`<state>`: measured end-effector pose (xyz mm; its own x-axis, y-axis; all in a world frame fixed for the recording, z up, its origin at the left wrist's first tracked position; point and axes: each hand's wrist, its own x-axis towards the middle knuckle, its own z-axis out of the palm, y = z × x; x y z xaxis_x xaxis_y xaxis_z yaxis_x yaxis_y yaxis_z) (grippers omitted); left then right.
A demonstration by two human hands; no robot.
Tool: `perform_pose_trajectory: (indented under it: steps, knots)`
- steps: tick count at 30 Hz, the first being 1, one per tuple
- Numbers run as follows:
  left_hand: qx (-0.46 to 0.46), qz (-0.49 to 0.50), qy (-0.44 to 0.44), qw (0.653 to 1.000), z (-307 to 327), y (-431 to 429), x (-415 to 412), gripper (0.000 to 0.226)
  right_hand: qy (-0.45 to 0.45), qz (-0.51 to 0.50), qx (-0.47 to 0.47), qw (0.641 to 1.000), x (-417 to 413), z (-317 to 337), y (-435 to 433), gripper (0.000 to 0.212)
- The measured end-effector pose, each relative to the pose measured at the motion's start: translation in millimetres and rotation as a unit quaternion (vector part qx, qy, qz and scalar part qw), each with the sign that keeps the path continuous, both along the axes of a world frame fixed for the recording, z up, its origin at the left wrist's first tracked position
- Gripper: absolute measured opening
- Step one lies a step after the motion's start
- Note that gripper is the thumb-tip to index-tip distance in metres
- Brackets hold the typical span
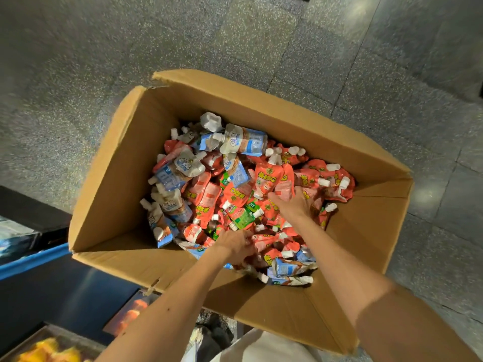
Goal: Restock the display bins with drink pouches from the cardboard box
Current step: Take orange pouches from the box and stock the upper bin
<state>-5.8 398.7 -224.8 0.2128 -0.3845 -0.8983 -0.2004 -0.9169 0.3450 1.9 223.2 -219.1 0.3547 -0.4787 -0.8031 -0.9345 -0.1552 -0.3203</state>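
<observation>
Saw drink pouches heaped loose inside the cardboard box, mostly red, some blue-white toward the far left. Judged them light, soft and slick, apt to slide; best pinched at the stiff white spout or scooped several together. Found the left hand curled round near pouches, gripping; the right hand dug among red ones, grip impossible to tell. Noted the box on speckled floor.

Single head-worn view, steeply downward, close above the open cardboard box
</observation>
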Motion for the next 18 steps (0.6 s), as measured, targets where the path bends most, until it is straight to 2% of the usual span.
perform_pose_trajectory:
  steps: [4,6,8,10,12,14,15,17,18]
  knots:
    - [-0.005,0.183,0.059,0.981,6,26,-7,0.063,-0.002,0.015,-0.053,0.998,4,-1,-1,0.056]
    - [-0.015,0.277,0.057,0.959,9,40,-10,0.070,0.020,0.038,-0.070,0.997,-1,0,-6,0.055]
    - [-0.040,0.344,0.040,0.937,16,47,-11,0.066,0.028,0.051,-0.081,0.995,-9,3,-11,0.056]
    - [-0.059,0.368,0.020,0.928,28,53,-7,0.064,0.027,0.046,-0.058,0.997,-19,10,-10,0.054]
    - [-0.089,0.397,0.011,0.913,40,63,-2,0.074,0.027,0.032,-0.018,0.999,-34,22,-9,0.050]
    - [-0.120,0.466,0.025,0.876,54,74,-1,0.080,0.016,0.030,0.039,0.999,-49,39,-2,0.044]
    - [-0.146,0.501,0.037,0.852,65,80,-4,0.069,0.004,0.035,0.069,0.997,-58,46,2,0.039]
    - [-0.202,0.548,0.043,0.811,94,93,-14,0.029,-0.025,0.043,0.132,0.990,-71,74,17,0.036]
    - [-0.225,0.569,0.037,0.790,109,99,-20,0.021,-0.043,0.042,0.171,0.983,-76,87,27,0.036]
